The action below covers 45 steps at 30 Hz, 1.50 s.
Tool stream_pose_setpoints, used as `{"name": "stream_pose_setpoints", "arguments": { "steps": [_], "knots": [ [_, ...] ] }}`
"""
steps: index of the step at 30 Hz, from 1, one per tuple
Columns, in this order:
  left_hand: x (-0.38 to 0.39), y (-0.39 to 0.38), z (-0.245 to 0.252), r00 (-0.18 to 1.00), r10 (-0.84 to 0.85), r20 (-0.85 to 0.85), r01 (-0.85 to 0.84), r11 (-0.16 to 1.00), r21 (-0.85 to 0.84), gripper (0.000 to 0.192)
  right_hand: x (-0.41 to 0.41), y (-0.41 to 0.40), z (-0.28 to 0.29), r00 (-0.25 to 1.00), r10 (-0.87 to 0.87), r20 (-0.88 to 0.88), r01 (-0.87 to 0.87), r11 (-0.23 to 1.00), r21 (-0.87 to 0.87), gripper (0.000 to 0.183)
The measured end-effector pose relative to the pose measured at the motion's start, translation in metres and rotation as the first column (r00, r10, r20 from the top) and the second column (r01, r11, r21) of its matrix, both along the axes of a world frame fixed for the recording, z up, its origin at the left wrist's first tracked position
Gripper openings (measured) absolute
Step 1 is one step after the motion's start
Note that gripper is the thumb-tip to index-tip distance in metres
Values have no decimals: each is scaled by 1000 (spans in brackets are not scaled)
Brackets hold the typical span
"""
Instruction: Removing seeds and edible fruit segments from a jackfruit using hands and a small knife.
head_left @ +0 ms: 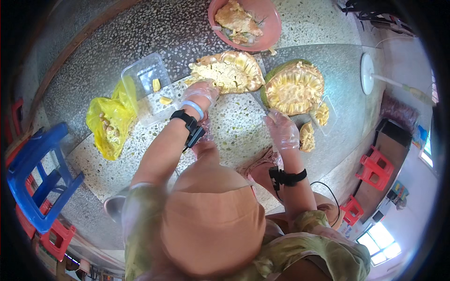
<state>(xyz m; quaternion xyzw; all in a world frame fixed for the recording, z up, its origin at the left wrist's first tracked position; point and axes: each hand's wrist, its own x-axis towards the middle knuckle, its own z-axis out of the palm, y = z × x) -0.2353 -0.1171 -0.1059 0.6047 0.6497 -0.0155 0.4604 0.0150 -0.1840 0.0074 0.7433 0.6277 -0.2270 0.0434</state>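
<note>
My left hand (pixel 202 90), in a clear plastic glove, grips the near left edge of a cut jackfruit section (pixel 228 75); its fingertips are partly hidden. In my gloved right hand (pixel 284 131) is a knife (pixel 257 99), its blade angled up and left towards the section's right end. Just beyond that hand lies a larger jackfruit piece (pixel 294 88) with green rind, cut face up. A clear plastic container (pixel 143 75) to the left holds two yellow jackfruit pods (pixel 165 100).
A yellow plastic bag (pixel 121 116) with several seeds lies left. A pink basin (pixel 270 35) of rind scraps stands at the top. Jackfruit chunks (pixel 307 137) lie right, near a clear plastic tray (pixel 332 121). A blue plastic stool (pixel 24 175) and red stools (pixel 377 168) stand around the terrazzo floor.
</note>
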Motion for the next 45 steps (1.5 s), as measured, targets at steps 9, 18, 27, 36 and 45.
{"name": "stream_pose_setpoints", "arguments": {
  "steps": [9, 18, 27, 36, 45],
  "knots": [
    [-48, -38, -6, 646, 390, 656, -617, 772, 149, 23, 4, 5, -1, 997, -52, -60, 45, 993, -110, 31],
    [-104, -60, 26, 875, 360, -325, -166, 852, 497, 46, 8, -3, -37, 915, -247, -320, 210, 967, -144, 33],
    [25, -13, 8, 974, -174, 147, 90, 888, 451, 35, 13, -17, -73, 672, -553, -493, 385, 829, -406, 32],
    [70, 9, 0, 939, -343, 13, 331, 916, 225, 27, -7, -20, -54, 570, -697, -435, 473, 711, -521, 33],
    [61, 1, -2, 948, -209, 241, 107, 920, 377, 36, -9, -22, -52, 781, -442, -441, 350, 895, -276, 33]
  ]
}}
